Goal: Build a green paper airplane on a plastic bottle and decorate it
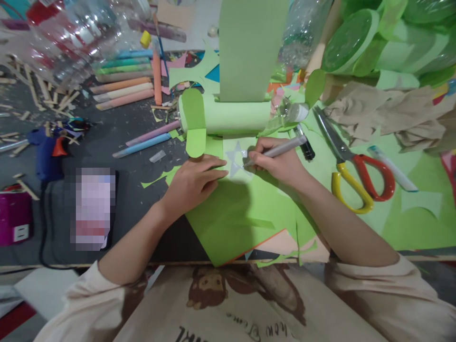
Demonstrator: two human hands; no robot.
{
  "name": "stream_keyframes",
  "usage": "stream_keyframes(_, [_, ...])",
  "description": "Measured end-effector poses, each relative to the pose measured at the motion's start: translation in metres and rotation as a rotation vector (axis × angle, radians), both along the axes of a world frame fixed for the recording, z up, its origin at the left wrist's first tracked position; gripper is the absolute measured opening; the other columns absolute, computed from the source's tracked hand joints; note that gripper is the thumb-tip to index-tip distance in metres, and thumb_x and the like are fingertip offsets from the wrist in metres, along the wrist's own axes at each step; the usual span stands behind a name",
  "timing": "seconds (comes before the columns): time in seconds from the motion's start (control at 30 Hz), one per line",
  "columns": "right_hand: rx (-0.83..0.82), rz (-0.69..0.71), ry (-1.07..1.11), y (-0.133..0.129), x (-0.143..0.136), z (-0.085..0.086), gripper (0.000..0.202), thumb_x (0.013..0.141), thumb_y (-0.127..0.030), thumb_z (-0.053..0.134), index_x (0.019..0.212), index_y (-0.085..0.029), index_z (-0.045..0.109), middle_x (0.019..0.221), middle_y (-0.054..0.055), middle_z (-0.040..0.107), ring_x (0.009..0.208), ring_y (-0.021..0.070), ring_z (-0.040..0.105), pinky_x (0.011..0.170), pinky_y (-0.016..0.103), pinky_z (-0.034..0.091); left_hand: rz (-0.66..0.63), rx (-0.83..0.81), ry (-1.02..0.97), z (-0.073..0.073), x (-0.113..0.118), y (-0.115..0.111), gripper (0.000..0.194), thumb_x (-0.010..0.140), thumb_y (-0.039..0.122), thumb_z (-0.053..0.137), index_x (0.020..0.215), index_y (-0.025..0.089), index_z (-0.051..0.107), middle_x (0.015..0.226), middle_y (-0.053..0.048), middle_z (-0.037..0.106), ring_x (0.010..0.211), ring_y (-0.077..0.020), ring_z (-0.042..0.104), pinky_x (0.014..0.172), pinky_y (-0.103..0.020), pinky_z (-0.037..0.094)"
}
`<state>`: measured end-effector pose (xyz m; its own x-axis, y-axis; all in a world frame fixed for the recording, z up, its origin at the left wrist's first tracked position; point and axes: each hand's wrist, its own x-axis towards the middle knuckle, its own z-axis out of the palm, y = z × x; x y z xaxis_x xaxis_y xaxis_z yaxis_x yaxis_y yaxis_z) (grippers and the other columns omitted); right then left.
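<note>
My right hand (269, 159) grips a grey marker pen (287, 146), its tip down at a small pale paper piece (230, 142). A grey star (237, 160) is drawn on that piece. Fingers stretched out, my left hand (199, 178) lies flat, its fingertips at the piece's left edge. Under both hands are green paper sheets (221, 228). Just beyond them rests a bottle wrapped in light green paper (235, 116), with a bright green paper strip (195, 123) on its left end and a wide green strip (249, 52) rising behind it.
On the right lie scissors with red and yellow handles (352, 166) and crumpled brown paper (388, 114). Several coloured pens (124, 92) lie at the back left. A blue glue gun (48, 154), its cable and a phone (94, 209) are on the left. Plastic bottles (85, 38) stand behind.
</note>
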<state>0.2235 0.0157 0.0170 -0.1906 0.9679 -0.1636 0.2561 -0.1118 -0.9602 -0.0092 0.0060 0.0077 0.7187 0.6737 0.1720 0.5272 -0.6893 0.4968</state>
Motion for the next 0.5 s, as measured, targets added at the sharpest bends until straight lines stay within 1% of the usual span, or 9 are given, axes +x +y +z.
stream_keyframes(0.1, [0.022, 0.0, -0.041, -0.0005, -0.0005, 0.0011, 0.026, 0.073, -0.021, 0.059, 0.051, -0.022, 0.045, 0.052, -0.004, 0.052, 0.052, 0.0107, 0.045, 0.053, 0.028, 0.033, 0.007, -0.009, -0.007, -0.0004, -0.0002, 0.0, 0.033, 0.092, 0.01, 0.044, 0.102, 0.02, 0.073, 0.117, -0.01, 0.075, 0.112, -0.0249, 0.069, 0.092, -0.04, 0.055])
stream_keyframes(0.23, [-0.005, 0.039, -0.033, 0.0, 0.0003, 0.0017, 0.027, 0.067, -0.014, 0.059, 0.049, -0.022, 0.04, 0.049, -0.006, 0.046, 0.05, 0.009, 0.037, 0.051, 0.028, 0.029, -0.002, 0.016, -0.013, 0.0, 0.0004, 0.0004, 0.033, 0.093, 0.009, 0.043, 0.101, 0.02, 0.074, 0.115, -0.01, 0.075, 0.111, -0.0252, 0.069, 0.09, -0.04, 0.056])
stream_keyframes(0.3, [-0.023, 0.04, 0.006, 0.0007, 0.0013, 0.0012, 0.026, 0.067, -0.014, 0.058, 0.048, -0.022, 0.042, 0.049, -0.005, 0.047, 0.049, 0.0094, 0.04, 0.051, 0.028, 0.031, -0.011, 0.036, -0.02, 0.0001, 0.0007, 0.0005, 0.033, 0.093, 0.009, 0.042, 0.1, 0.018, 0.074, 0.114, -0.011, 0.075, 0.109, -0.0256, 0.07, 0.088, -0.04, 0.056])
stream_keyframes(0.37, [-0.012, 0.014, 0.021, 0.0012, 0.0019, 0.0004, 0.025, 0.07, -0.016, 0.058, 0.05, -0.022, 0.045, 0.05, -0.004, 0.051, 0.05, 0.0104, 0.044, 0.052, 0.028, 0.034, -0.012, 0.043, -0.022, 0.0001, 0.0008, 0.0007, 0.033, 0.093, 0.009, 0.042, 0.099, 0.018, 0.074, 0.113, -0.011, 0.075, 0.109, -0.0256, 0.07, 0.088, -0.04, 0.056])
stream_keyframes(0.43, [0.008, -0.004, 0.001, 0.0011, 0.0017, -0.0004, 0.025, 0.073, -0.017, 0.058, 0.051, -0.022, 0.046, 0.051, -0.004, 0.052, 0.052, 0.0109, 0.046, 0.054, 0.028, 0.035, -0.012, 0.042, -0.018, -0.0001, 0.0005, 0.0009, 0.033, 0.093, 0.009, 0.042, 0.1, 0.018, 0.073, 0.114, -0.011, 0.075, 0.11, -0.0251, 0.07, 0.089, -0.04, 0.056])
stream_keyframes(0.5, [0.029, -0.008, -0.032, 0.0007, 0.001, -0.0007, 0.027, 0.074, -0.017, 0.059, 0.051, -0.022, 0.045, 0.051, -0.004, 0.051, 0.052, 0.0108, 0.046, 0.054, 0.028, 0.034, -0.012, 0.05, -0.023, -0.0004, -0.0001, 0.001, 0.033, 0.092, 0.009, 0.043, 0.1, 0.018, 0.073, 0.113, -0.011, 0.075, 0.109, -0.0254, 0.07, 0.089, -0.04, 0.056])
